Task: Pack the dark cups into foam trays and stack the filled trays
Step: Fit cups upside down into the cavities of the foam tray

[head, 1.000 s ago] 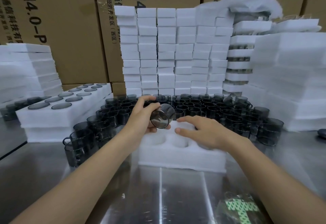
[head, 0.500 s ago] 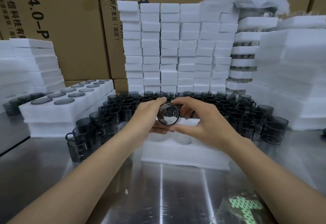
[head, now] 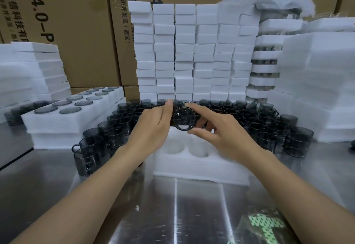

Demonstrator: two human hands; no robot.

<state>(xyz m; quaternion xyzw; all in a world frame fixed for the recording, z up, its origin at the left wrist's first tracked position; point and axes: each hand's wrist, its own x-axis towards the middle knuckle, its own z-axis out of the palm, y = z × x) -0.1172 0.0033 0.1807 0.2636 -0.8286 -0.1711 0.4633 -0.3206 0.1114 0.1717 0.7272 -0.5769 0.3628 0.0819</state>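
A dark smoky cup (head: pixel 184 119) is held on its side above the table, its round base facing me. My left hand (head: pixel 153 126) grips its left side and my right hand (head: pixel 221 128) pinches it between thumb and forefinger. Just below lies a white foam tray (head: pixel 199 164) with round pockets, the two pockets in view holding nothing. Behind and around the tray stand several loose dark cups (head: pixel 269 126). At the left a filled foam tray (head: pixel 57 120) with cups in its pockets rests on another tray.
Tall stacks of white foam blocks (head: pixel 184 55) rise behind the cups, with more foam stacks at the left (head: pixel 32 71) and right (head: pixel 322 82). Cardboard boxes (head: pixel 76 22) form the back wall. A green-printed plastic bag (head: pixel 265 224) lies on the steel table (head: pixel 115 195) near me.
My left hand lifted the cup from tray level and turned its base toward me. My right hand left the tray and came up to pinch the cup.
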